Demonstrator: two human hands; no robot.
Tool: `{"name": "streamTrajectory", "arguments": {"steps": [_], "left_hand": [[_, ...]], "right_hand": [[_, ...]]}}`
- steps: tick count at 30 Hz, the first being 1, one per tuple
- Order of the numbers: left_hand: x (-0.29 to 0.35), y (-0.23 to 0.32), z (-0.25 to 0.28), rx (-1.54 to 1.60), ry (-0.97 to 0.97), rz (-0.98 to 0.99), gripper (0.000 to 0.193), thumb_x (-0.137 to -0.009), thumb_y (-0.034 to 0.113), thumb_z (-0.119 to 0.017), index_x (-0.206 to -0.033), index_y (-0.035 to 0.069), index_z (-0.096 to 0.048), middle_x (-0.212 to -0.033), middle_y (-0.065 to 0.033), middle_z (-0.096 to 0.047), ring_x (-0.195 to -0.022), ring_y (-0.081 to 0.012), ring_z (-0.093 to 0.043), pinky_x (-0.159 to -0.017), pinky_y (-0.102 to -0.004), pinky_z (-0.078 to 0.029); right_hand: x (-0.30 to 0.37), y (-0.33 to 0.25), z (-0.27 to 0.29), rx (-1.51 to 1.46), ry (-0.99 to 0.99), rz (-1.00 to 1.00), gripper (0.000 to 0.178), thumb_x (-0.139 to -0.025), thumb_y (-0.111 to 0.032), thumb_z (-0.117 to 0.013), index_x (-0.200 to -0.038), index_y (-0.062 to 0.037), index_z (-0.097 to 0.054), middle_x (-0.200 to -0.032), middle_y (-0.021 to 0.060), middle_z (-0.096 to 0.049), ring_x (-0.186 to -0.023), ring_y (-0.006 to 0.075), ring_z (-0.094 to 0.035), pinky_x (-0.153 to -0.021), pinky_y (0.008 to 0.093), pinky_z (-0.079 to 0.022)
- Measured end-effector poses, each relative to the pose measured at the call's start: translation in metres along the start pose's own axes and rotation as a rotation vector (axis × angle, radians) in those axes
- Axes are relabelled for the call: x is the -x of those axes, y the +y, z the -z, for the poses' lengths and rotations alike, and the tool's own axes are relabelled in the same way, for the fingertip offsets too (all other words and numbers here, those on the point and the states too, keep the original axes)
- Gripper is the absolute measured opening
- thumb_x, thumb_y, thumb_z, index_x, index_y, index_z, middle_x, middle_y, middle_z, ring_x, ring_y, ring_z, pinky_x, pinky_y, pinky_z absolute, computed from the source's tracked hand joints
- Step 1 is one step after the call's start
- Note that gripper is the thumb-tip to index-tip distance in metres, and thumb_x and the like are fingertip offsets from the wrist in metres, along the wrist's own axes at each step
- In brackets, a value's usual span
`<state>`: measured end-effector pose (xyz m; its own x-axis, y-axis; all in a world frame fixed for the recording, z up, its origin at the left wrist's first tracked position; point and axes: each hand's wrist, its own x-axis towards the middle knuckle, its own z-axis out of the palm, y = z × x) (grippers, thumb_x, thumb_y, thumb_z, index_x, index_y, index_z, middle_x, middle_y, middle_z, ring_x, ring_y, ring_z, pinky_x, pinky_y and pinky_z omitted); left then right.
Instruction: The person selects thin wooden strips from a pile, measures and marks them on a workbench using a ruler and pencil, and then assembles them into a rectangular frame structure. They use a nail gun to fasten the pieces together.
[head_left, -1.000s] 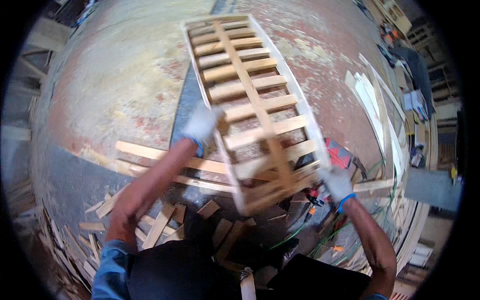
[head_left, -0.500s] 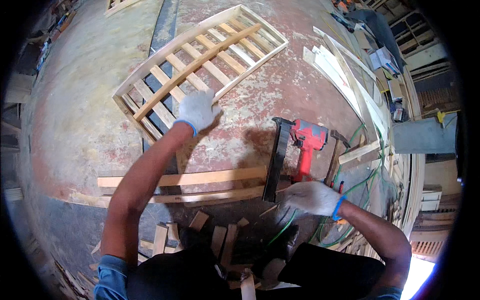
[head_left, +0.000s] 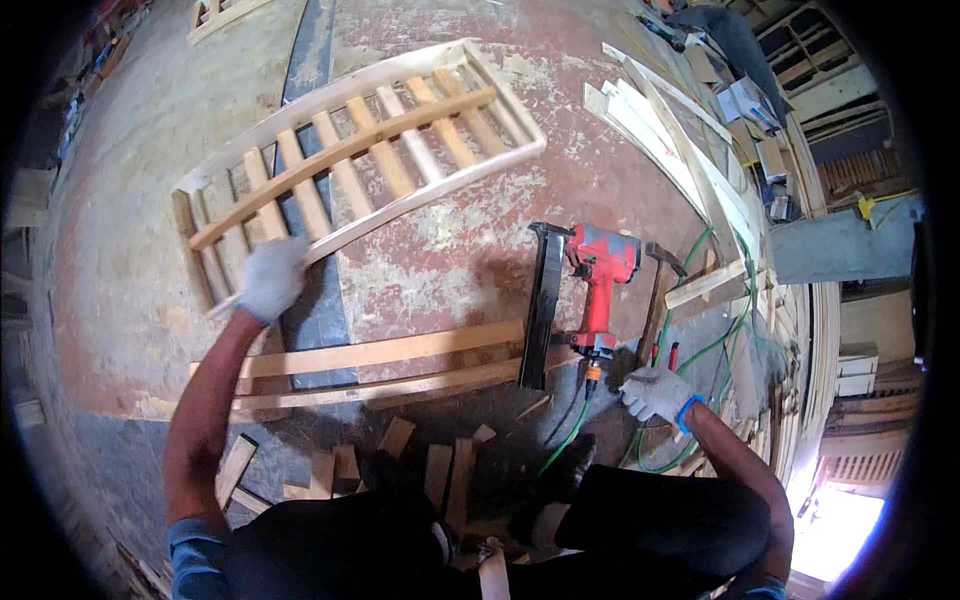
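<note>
A slatted wooden frame (head_left: pixel 400 195) with one long batten across its slats lies at the upper left. My left hand (head_left: pixel 273 278), in a white glove, is closed on the frame's near rail by its left end. At the right, my gloved right hand (head_left: pixel 655 393) hovers with fingers loosely bent and apart, nothing visible in them. Just beyond it are a hammer (head_left: pixel 655 300) and a tool with red handles (head_left: pixel 672 357). A red and black nail gun (head_left: pixel 600 290) stands to the left of the hammer, a green air hose (head_left: pixel 570 440) joined to its base.
Two long wooden strips (head_left: pixel 400 348) lie across the floor before me. Short wood offcuts (head_left: pixel 437 472) are scattered by my knees. White boards (head_left: pixel 655 140) are piled at the right, near a small box (head_left: pixel 752 103). Part of another frame (head_left: pixel 230 15) shows at the far left.
My left hand has moved left along the near rail, and the frame has shifted left and turned. The right hand has drawn back rightward from the nail gun's base.
</note>
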<state>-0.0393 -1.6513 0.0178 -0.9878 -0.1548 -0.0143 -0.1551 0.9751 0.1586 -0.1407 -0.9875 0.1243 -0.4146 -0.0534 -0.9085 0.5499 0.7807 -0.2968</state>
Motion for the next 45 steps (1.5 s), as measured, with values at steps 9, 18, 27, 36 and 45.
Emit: {"name": "streamTrajectory", "arguments": {"steps": [9,18,27,36,45], "left_hand": [[0.177,-0.179,0.037,-0.117,-0.218,0.146,0.018,-0.094,0.02,-0.068,-0.11,0.015,-0.077,-0.094,-0.016,-0.075,-0.09,-0.0378,-0.073,-0.081,-0.0514,-0.056],[0.059,0.02,0.051,0.183,0.21,0.039,0.05,-0.093,0.02,-0.076,-0.14,0.009,-0.064,-0.133,-0.016,-0.068,-0.128,-0.0368,-0.06,-0.114,-0.0487,-0.045],[-0.039,0.084,-0.047,0.119,0.3,-0.002,0.02,-0.091,0.023,-0.071,-0.104,0.01,-0.064,-0.097,-0.0105,-0.069,-0.1,-0.03,-0.065,-0.102,-0.0455,-0.041],[-0.037,0.084,-0.062,0.127,0.363,0.021,0.005,-0.081,0.011,-0.068,-0.078,0.012,-0.064,-0.078,-0.0102,-0.067,-0.085,-0.029,-0.066,-0.094,-0.0413,-0.045],[-0.038,0.082,-0.056,0.089,0.262,0.024,0.006,-0.083,0.012,-0.067,-0.078,0.014,-0.066,-0.077,-0.0087,-0.068,-0.079,-0.0283,-0.067,-0.099,-0.0392,-0.046]], "right_hand": [[-0.098,0.04,-0.05,-0.024,0.251,0.423,0.038,-0.102,-0.034,-0.072,-0.127,-0.0042,-0.073,-0.107,0.0026,-0.075,-0.09,0.0142,-0.068,-0.085,0.0325,-0.055],[-0.086,-0.007,-0.057,-0.375,0.234,0.168,0.034,-0.097,-0.031,-0.073,-0.123,-0.0099,-0.07,-0.102,0.0005,-0.071,-0.09,0.0153,-0.069,-0.077,0.0343,-0.057],[-0.117,-0.053,-0.018,-0.337,0.272,0.295,0.031,-0.1,-0.027,-0.074,-0.122,-0.0044,-0.069,-0.104,0.0035,-0.07,-0.09,0.0151,-0.067,-0.077,0.033,-0.056],[-0.176,-0.067,-0.008,-0.66,0.14,0.149,0.026,-0.102,-0.03,-0.072,-0.117,-0.0092,-0.064,-0.091,0.0069,-0.067,-0.078,0.025,-0.067,-0.069,0.0428,-0.06],[-0.191,-0.081,0.005,-0.72,-0.1,0.225,0.023,-0.105,-0.031,-0.064,-0.098,-0.0092,-0.059,-0.077,0.0035,-0.06,-0.066,0.0202,-0.059,-0.06,0.0392,-0.052]]}}
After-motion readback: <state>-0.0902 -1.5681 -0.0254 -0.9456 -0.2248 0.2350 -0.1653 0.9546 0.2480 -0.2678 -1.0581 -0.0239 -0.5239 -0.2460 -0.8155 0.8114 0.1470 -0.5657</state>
